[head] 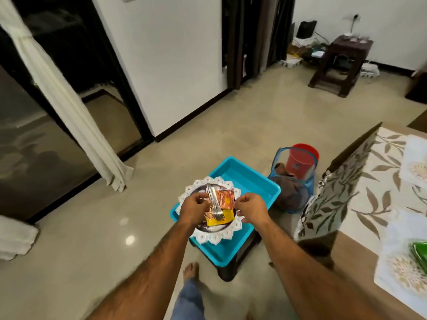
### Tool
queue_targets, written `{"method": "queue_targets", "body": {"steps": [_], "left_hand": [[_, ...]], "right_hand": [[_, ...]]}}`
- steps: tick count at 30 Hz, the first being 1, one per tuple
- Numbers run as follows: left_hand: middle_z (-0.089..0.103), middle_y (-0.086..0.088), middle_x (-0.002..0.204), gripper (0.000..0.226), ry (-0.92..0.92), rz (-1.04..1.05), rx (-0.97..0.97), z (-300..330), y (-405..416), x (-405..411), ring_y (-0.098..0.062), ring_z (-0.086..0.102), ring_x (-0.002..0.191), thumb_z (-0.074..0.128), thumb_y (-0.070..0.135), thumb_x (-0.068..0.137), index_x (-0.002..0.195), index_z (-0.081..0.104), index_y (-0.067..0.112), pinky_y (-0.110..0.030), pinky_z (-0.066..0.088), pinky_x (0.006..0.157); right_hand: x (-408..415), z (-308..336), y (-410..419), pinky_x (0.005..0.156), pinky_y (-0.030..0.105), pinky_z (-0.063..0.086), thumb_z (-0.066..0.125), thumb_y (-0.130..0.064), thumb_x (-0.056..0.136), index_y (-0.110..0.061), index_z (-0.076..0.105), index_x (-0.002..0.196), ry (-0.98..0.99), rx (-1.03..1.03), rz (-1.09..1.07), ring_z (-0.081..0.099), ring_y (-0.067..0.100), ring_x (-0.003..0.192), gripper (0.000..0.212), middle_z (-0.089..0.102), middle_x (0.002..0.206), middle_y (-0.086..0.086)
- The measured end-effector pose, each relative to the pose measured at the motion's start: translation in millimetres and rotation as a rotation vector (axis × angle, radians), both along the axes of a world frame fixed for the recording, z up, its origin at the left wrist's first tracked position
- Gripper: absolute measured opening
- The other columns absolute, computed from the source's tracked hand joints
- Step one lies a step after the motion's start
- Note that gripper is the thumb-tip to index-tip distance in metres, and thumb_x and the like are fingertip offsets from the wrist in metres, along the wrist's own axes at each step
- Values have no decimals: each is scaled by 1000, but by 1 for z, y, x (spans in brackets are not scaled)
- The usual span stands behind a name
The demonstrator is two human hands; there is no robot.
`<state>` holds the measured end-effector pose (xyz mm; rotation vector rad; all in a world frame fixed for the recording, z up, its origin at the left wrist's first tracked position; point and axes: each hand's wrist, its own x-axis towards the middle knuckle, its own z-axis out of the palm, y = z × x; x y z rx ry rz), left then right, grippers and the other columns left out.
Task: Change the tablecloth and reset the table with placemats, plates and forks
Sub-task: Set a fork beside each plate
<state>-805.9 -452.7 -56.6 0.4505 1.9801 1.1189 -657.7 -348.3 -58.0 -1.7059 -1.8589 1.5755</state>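
Observation:
A round steel plate (204, 227) rests on a white lace-edged placemat (216, 237), and I hold the two together over a blue tray (245, 181). Several forks (214, 204) lie across the plate, on top of an orange sachet (226, 199) and a yellow sachet (219, 220). My left hand (193, 211) grips the stack's left edge, with its fingers close to the forks. My right hand (250, 207) pinches the right edge. At the right stands the table under a leaf-patterned tablecloth (360, 188), with two white placemats (413, 162) (397, 250) on it.
The blue tray sits on a dark stool in front of my bare foot (191, 271). A red bucket (302, 158) and a blue mesh bag (291, 192) stand between the tray and the table. Something green (419, 252) lies on the near placemat. A brown stool (339, 65) stands far right, and a curtain (69, 100) hangs at the left.

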Motion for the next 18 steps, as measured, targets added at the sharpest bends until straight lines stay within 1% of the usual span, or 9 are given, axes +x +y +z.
{"method": "queue_targets", "body": {"steps": [2,4,7,9,11,12,14,16,18], "left_hand": [[71,-8,93,20,-3,-47,-26,-14,26,-28,-23,69,80,63,7,89,106,64,16,-36,55,69],[70,-8,91,18,-3,-99,-62,-26,41,-49,-24,67,80,64,7,88,104,64,16,-39,56,75],[68,-6,85,19,-32,-202,-126,-49,64,-82,-20,62,69,63,5,88,105,63,14,-31,49,62],[69,-5,83,18,-37,-259,-154,-66,76,-97,-19,63,69,64,8,89,105,64,16,-32,49,63],[70,-5,79,16,-31,-308,-184,-85,92,-110,-19,62,65,63,11,89,103,64,20,-36,50,65],[69,-4,76,16,-31,-325,-207,-97,98,-116,-18,59,61,62,11,89,102,64,22,-36,49,64],[66,-2,72,17,-39,-330,-226,-112,107,-122,-16,54,56,61,10,89,103,64,21,-34,47,63],[66,-1,74,20,-48,-340,-243,-134,113,-126,-15,54,57,60,8,89,105,63,19,-35,49,66],[67,-3,79,24,-82,-345,-254,-154,115,-130,-15,57,61,58,6,90,110,63,19,-38,53,68]], "right_hand": [[-23,-15,16,70,42,61,71,-17,81,-20,66,73,-72,20,-29,69,22,75,10,71,80,5],[-39,-27,23,71,39,60,72,-17,79,-19,66,71,-144,8,-43,68,22,76,10,72,79,4],[-70,-53,33,68,28,53,74,-18,78,-20,65,71,-240,-15,-59,66,20,79,12,68,78,1],[-88,-66,37,73,28,51,73,-21,79,-22,62,71,-292,-39,-51,67,22,87,14,69,84,3],[-110,-83,45,76,26,50,73,-23,80,-20,67,79,-327,-51,-57,67,24,93,8,73,94,5],[-120,-93,48,77,26,50,74,-25,81,-18,70,85,-350,-52,-57,68,24,94,9,74,97,6],[-135,-108,55,78,28,54,73,-26,82,-12,73,93,-397,-44,-24,69,25,91,18,74,97,7],[-148,-128,63,76,32,57,72,-29,81,-10,72,91,-428,-23,8,69,27,86,22,74,93,9],[-160,-146,69,69,31,54,70,-34,81,-10,70,88,-457,-12,51,68,28,85,26,73,90,10]]}}
